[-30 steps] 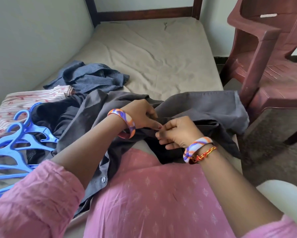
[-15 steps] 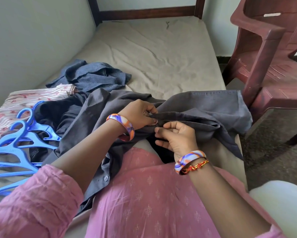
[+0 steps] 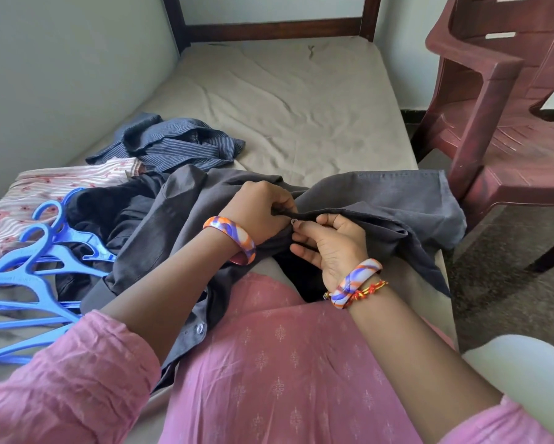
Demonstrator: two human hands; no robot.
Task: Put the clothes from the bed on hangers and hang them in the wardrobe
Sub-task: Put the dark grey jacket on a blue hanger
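Observation:
A dark grey button shirt (image 3: 381,200) lies spread over the near end of the bed and my lap. My left hand (image 3: 263,213) pinches its front edge, and my right hand (image 3: 333,241) pinches the same edge at a small button (image 3: 294,222) between the two hands. Several blue plastic hangers (image 3: 22,277) lie in a pile at the left. Beyond them sit a blue striped shirt (image 3: 179,145), a pink striped garment (image 3: 45,193) and a black garment (image 3: 109,209). No wardrobe is in view.
The bed (image 3: 301,100) has a beige sheet and a dark wooden frame (image 3: 269,25) at the far end. A wall runs along the left side. A maroon plastic chair (image 3: 509,123) stands close on the right, on a dark floor (image 3: 509,283).
Both hands have worked up along the grey shirt's front edge and now meet at a button. The view has tilted slightly toward the bed.

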